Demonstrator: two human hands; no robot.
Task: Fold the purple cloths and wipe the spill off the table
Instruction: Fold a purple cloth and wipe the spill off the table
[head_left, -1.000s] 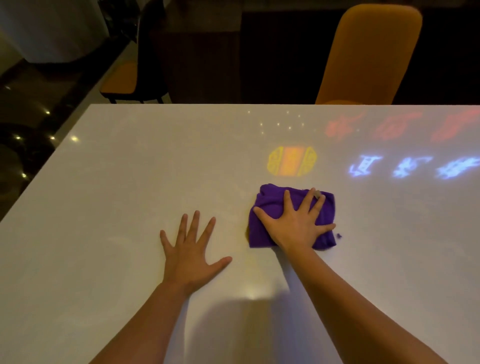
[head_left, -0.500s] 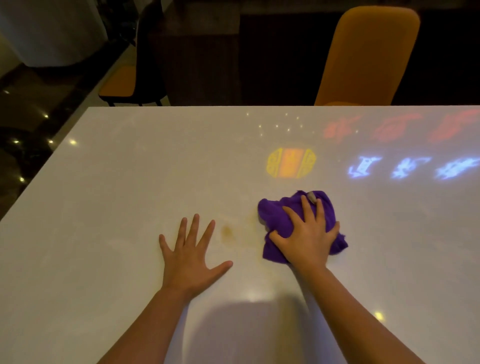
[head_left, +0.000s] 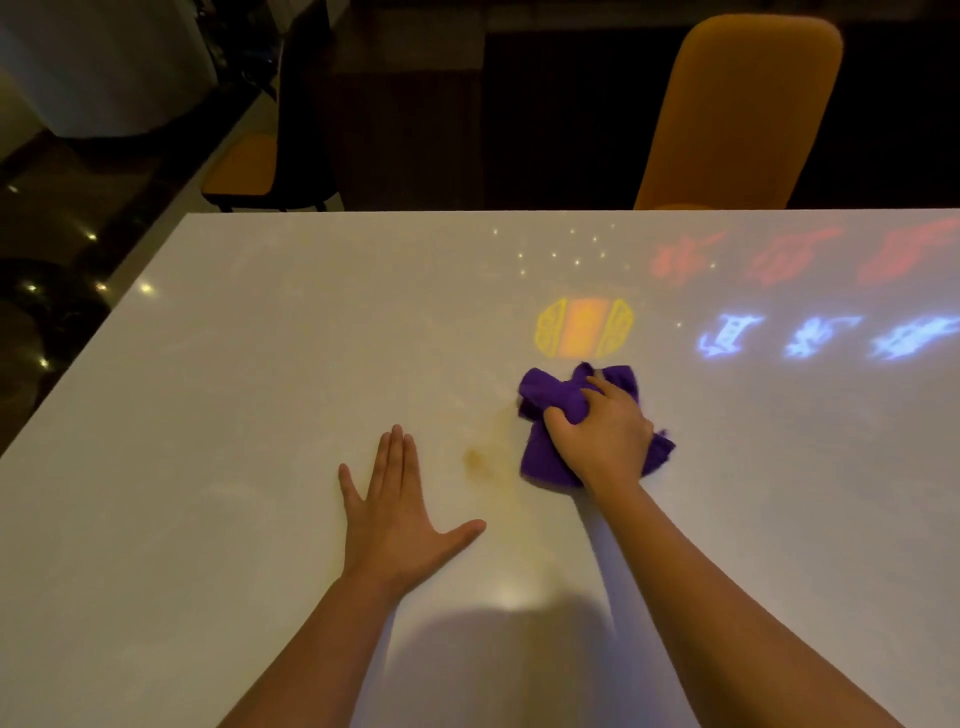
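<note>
Head view, bunched purple cloth, long axis near-far

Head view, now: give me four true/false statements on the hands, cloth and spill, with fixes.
1. The right hand grips the purple cloth. True.
2. The left hand holds a second cloth. False: it lies flat and empty on the table.
3. A yellowish spill shows between the hands. True.
4. The cloth covers the spill. False: it sits just right of it.
</note>
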